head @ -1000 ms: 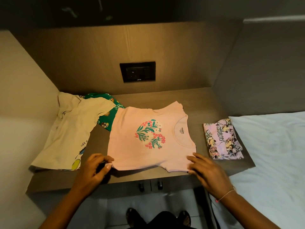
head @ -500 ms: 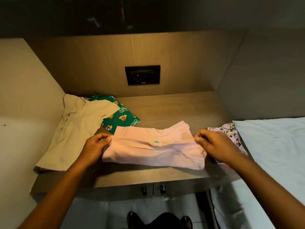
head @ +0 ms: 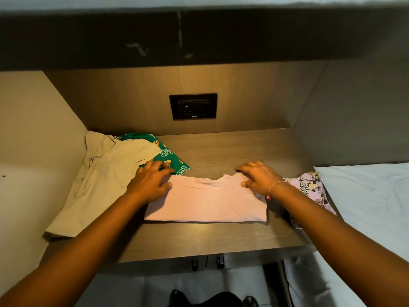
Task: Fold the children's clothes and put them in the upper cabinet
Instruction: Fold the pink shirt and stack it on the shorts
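I see a wooden desk surface (head: 221, 238) set in an alcove, its back panel at 12 o'clock carrying a black socket plate (head: 193, 106). A white bed sheet (head: 367, 200) fills the 3 o'clock side. At 9 o'clock a beige shirt (head: 99, 180) sprawls unfolded, its upper part climbing the left wall, and it overlaps a green cartoon-print garment (head: 170, 158) toward 11 o'clock. In the centre lies the pink T-shirt (head: 205, 201), folded in half into a wide flat band, plain side up, on the desk. At 3 o'clock of it, touching the sheet's edge, sits a folded lilac cartoon-print garment (head: 309, 187), partly hidden by my right forearm. My left hand (head: 150, 182) rests palm down on the pink shirt's left end, fingers spread and flat, gripping nothing. My right hand (head: 259, 177) presses its upper right corner, fingers slightly curled, thumb laid on the cloth; whether it pinches the fabric I cannot tell. A thin bracelet (head: 274, 187) circles that wrist
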A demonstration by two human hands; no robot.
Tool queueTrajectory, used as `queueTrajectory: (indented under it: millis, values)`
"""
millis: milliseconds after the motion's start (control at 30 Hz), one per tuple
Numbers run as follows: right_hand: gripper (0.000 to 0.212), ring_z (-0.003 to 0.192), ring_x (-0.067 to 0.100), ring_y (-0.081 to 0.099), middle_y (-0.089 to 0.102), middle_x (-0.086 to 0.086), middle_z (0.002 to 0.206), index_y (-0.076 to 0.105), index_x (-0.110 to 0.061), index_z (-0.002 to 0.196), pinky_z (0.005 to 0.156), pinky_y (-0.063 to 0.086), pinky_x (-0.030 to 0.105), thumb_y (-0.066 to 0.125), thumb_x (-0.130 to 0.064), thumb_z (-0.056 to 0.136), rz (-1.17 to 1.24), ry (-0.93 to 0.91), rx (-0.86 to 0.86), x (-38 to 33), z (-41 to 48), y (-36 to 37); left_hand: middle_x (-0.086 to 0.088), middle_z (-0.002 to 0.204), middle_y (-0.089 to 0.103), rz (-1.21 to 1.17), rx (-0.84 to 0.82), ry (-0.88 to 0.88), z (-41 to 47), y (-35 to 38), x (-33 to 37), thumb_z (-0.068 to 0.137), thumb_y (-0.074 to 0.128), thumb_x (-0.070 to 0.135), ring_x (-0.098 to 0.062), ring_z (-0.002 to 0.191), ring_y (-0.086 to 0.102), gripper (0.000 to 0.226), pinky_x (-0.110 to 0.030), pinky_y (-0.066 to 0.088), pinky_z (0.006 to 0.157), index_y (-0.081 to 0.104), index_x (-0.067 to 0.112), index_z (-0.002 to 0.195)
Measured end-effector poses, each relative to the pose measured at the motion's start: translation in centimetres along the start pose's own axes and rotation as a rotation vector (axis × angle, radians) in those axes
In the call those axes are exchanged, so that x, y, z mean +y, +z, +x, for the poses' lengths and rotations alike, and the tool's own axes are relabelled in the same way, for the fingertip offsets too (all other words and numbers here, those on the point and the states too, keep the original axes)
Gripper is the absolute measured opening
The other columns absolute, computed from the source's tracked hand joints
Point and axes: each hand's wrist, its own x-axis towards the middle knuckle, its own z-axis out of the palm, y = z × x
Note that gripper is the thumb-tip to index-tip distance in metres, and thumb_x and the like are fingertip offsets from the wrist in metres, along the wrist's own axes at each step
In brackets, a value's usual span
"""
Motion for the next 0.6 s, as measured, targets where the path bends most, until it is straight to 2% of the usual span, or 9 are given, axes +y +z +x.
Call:
queueTrajectory:
  millis: [100, 267, 400, 600]
  values:
    - [0.049, 0.124, 0.024, 0.043, 0.049, -0.003, 0.136, 0.050, -0.035, 0.134, 0.103, 0.040, 0.039, 0.065, -0.037, 0.088, -0.100, -0.031, -0.014, -0.1, 0.5, 0.2, 0.001, 0.146, 0.036, 0.091, -0.075, 0.079, 0.5, 0.3, -0.1, 0.087, 0.058, 0.050, -0.026, 0.131, 0.032, 0.049, -0.050, 0.034, 0.106, 0.046, 0.040, 0.134]
    - [0.031, 0.110, 0.020, 0.049, 0.060, -0.002, 0.121, 0.058, -0.032, 0.117, 0.092, 0.043, 0.033, 0.065, -0.038, 0.087, -0.057, -0.014, -0.014, -0.5, 1.0, 0.2, 0.000, 0.139, 0.043, 0.090, -0.091, 0.074, 1.3, -0.5, 0.0, 0.084, 0.062, 0.050, -0.023, 0.127, 0.034, 0.040, -0.045, 0.031, 0.104, 0.059, 0.032, 0.118]
    - [0.021, 0.104, 0.019, 0.050, 0.061, -0.002, 0.112, 0.061, -0.029, 0.107, 0.084, 0.040, 0.029, 0.065, -0.034, 0.087, -0.072, -0.046, 0.051, -0.5, 0.4, 0.3, 0.004, 0.127, 0.055, 0.084, 0.039, 0.106, 0.9, -1.2, 0.3, 0.081, 0.067, 0.046, -0.019, 0.120, 0.041, 0.029, -0.040, 0.034, 0.097, 0.067, 0.032, 0.106]
    - [0.010, 0.091, 0.022, 0.053, 0.057, 0.001, 0.099, 0.050, -0.025, 0.096, 0.072, 0.036, 0.027, 0.056, -0.023, 0.088, -0.045, -0.159, 0.230, -0.6, -2.4, 0.9, 0.006, 0.097, 0.071, -0.087, 0.204, 0.140, -1.1, -1.7, 0.0, 0.079, 0.077, 0.028, -0.018, 0.093, 0.059, 0.017, -0.035, 0.038, 0.080, 0.067, 0.028, 0.093]
